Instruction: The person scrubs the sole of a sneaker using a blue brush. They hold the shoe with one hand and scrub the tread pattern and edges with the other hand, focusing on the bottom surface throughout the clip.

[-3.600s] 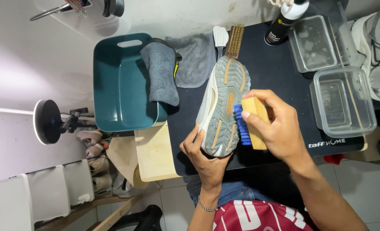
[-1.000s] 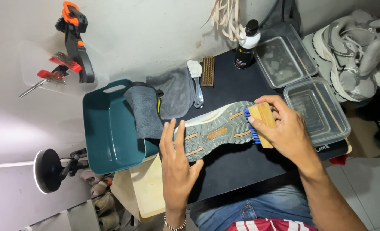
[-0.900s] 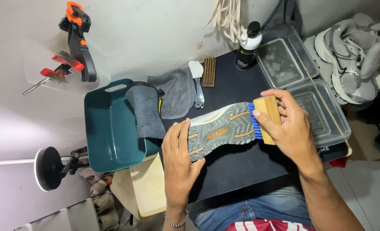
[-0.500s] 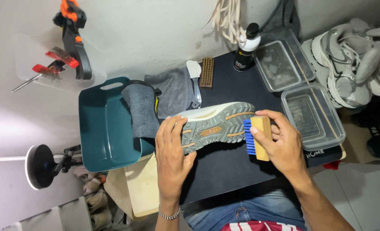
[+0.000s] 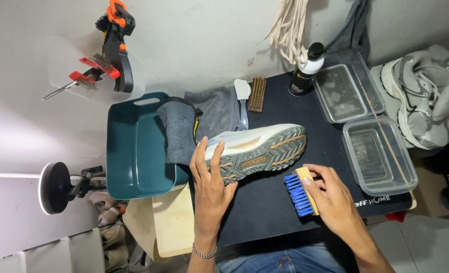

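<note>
A black table (image 5: 330, 151) stands against a pale wall, and everything here sits around the shoe (image 5: 257, 150) lying across its middle. The shoe lies on its side with the grey and tan tread facing up and toward the person. The left hand (image 5: 210, 182) presses flat on the heel end of the shoe, fingers spread over the sole, not curled around anything. The right hand (image 5: 330, 196) is just below the toe end of the shoe, fingers closed around a wooden brush (image 5: 301, 193) whose blue bristles point toward the shoe but sit apart from it, over the table. Left of the shoe stands a teal tub (image 5: 133, 146) with a grey cloth (image 5: 179, 129) draped over its rim. Behind the shoe lie a small white brush (image 5: 242, 98) and a brown brush (image 5: 257, 93), with a bottle (image 5: 305, 71) beyond them. Right of the shoe are two clear plastic boxes (image 5: 378, 154), and farther right a pair of grey sneakers (image 5: 421, 96).
</note>
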